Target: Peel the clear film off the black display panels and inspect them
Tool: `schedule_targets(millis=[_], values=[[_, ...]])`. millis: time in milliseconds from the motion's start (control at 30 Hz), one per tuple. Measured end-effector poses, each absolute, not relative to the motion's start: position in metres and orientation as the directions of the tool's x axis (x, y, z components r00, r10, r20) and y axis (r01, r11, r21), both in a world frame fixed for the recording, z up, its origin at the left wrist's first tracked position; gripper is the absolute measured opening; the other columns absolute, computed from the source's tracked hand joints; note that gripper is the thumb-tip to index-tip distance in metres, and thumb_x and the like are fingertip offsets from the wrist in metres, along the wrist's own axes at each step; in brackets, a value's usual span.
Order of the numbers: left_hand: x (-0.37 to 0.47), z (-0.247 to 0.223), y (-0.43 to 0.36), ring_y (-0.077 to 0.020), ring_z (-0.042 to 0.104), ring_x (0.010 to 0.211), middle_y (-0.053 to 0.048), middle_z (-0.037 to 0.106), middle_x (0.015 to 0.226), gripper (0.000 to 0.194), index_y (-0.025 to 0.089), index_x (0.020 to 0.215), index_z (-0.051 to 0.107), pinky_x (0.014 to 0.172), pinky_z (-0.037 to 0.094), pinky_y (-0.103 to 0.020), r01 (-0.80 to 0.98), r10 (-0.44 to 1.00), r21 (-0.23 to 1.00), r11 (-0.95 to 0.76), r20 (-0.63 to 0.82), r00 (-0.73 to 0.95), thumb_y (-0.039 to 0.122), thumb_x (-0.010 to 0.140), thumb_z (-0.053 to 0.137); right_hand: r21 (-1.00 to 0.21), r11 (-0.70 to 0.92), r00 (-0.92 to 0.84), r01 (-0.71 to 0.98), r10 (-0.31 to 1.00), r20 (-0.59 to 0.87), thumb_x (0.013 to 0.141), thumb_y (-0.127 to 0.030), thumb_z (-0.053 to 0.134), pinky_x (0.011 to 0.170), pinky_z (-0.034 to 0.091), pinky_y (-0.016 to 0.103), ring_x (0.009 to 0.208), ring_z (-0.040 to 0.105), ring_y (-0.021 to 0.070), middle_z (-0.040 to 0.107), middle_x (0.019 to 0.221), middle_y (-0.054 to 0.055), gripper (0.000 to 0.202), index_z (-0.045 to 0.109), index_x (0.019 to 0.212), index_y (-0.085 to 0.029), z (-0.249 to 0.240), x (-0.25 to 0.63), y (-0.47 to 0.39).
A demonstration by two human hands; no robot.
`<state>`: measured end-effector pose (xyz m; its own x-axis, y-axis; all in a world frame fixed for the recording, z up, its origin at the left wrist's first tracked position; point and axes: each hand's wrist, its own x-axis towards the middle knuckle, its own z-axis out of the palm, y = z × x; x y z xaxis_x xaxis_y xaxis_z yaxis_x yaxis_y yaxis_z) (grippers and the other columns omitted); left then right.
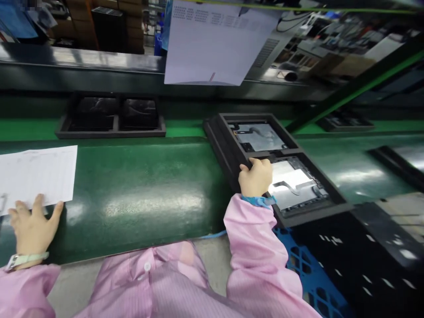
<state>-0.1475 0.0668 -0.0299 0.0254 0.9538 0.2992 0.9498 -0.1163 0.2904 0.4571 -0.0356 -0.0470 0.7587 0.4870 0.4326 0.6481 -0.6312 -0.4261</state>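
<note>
My left hand [35, 225] lies with fingers spread, its fingertips on the lower edge of a printed paper sheet [36, 172] at the left of the green work surface. At centre right, my right hand [255, 176] is closed on the left side of a dark two-compartment tray [309, 214], close to its middle divider. The tray sits tilted on a stack. In its near compartment lies a flat silvery panel [285, 201] with a black ribbon cable [285, 186]. The far compartment holds a similar panel [265, 134]. My right fingertips are partly hidden.
Another two-compartment tray [115, 128] stands at the back left. A further tray [346, 121] is at the back right, behind a green slanting post [351, 88]. White sheets [212, 48] hang above the bench. A blue plastic crate [300, 260] and a black sheet [351, 260] are at lower right.
</note>
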Motion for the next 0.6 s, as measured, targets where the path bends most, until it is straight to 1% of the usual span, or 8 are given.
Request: schedule_targets(millis=[67,167,233,300,367,433,500,600], values=[[-0.130,-0.025,0.062,-0.0566,0.012,0.155,-0.031,0.015,0.168,0.078,0.004,0.150,0.052,0.125,0.019,-0.074,0.946,0.912,0.292,-0.144,0.409,0.012,0.061,0.096,0.049,-0.437,-0.622,0.757,0.650,0.477,0.447,0.082,-0.024,0.056,0.085,0.043,0.046,0.103,0.054,0.0344,0.061,0.104,0.018,0.033,0.072,0.108,-0.012,-0.043,0.448,-0.055],[-0.083,-0.017,0.048,-0.0389,0.029,0.157,-0.019,0.033,0.167,0.061,0.018,0.145,0.058,0.131,0.024,-0.057,0.840,0.901,0.445,-0.311,0.419,0.112,0.054,0.096,0.055,-0.434,-0.593,0.731,0.678,0.484,0.481,0.087,-0.029,0.059,0.080,0.044,0.041,0.097,0.056,0.0314,0.062,0.095,0.013,0.029,0.073,0.108,-0.016,-0.032,0.414,-0.093],[-0.044,-0.013,0.040,-0.0342,0.043,0.151,-0.014,0.046,0.160,0.054,0.026,0.139,0.061,0.128,0.033,-0.055,0.616,0.958,0.734,-0.285,0.235,0.163,0.054,0.094,0.059,-0.405,-0.496,0.638,0.768,0.542,0.547,0.092,-0.031,0.062,0.077,0.045,0.037,0.089,0.059,0.0266,0.062,0.089,0.009,0.023,0.073,0.107,-0.019,-0.023,0.379,-0.119],[-0.008,-0.007,0.038,-0.0338,0.054,0.142,-0.013,0.054,0.153,0.057,0.026,0.137,0.059,0.122,0.044,-0.055,0.244,0.972,0.969,-0.031,-0.028,0.235,0.061,0.092,0.060,-0.348,-0.338,0.485,0.875,0.625,0.612,0.096,-0.029,0.063,0.074,0.045,0.034,0.080,0.058,0.0216,0.060,0.082,0.005,0.018,0.071,0.109,-0.020,-0.014,0.340,-0.141],[0.018,-0.001,0.043,-0.0360,0.064,0.130,-0.015,0.060,0.147,0.066,0.025,0.134,0.059,0.109,0.055,-0.058,-0.031,0.919,0.962,0.270,-0.248,0.305,0.072,0.089,0.055,-0.336,-0.188,0.365,0.923,0.703,0.610,0.098,-0.023,0.061,0.070,0.044,0.031,0.076,0.057,0.0189,0.060,0.080,0.003,0.016,0.069,0.111,-0.020,-0.009,0.301,-0.157],[0.027,0.003,0.051,-0.0375,0.070,0.118,-0.016,0.067,0.138,0.069,0.023,0.127,0.064,0.096,0.062,-0.060,-0.129,0.852,0.876,0.465,-0.402,0.335,0.078,0.087,0.052,-0.341,-0.071,0.272,0.937,0.761,0.589,0.098,-0.015,0.058,0.067,0.042,0.032,0.072,0.054,0.0177,0.061,0.078,0.003,0.018,0.068,0.112,-0.018,-0.009,0.269,-0.167],[0.021,0.004,0.055,-0.0374,0.072,0.112,-0.014,0.074,0.124,0.059,0.021,0.111,0.072,0.086,0.067,-0.056,-0.113,0.822,0.832,0.543,-0.501,0.270,0.072,0.082,0.064,-0.329,0.051,0.159,0.943,0.799,0.580,0.097,-0.007,0.053,0.065,0.040,0.032,0.070,0.051,0.0169,0.062,0.076,0.003,0.023,0.068,0.113,-0.014,-0.012,0.249,-0.172],[-0.005,-0.003,0.045,-0.0357,0.072,0.111,-0.009,0.079,0.107,0.041,0.021,0.089,0.077,0.082,0.070,-0.045,-0.093,0.841,0.836,0.541,-0.535,0.083,0.055,0.069,0.086,-0.294,0.216,-0.005,0.931,0.812,0.583,0.095,-0.001,0.047,0.065,0.039,0.033,0.070,0.050,0.0162,0.063,0.076,0.004,0.028,0.068,0.113,-0.008,-0.020,0.238,-0.171]])
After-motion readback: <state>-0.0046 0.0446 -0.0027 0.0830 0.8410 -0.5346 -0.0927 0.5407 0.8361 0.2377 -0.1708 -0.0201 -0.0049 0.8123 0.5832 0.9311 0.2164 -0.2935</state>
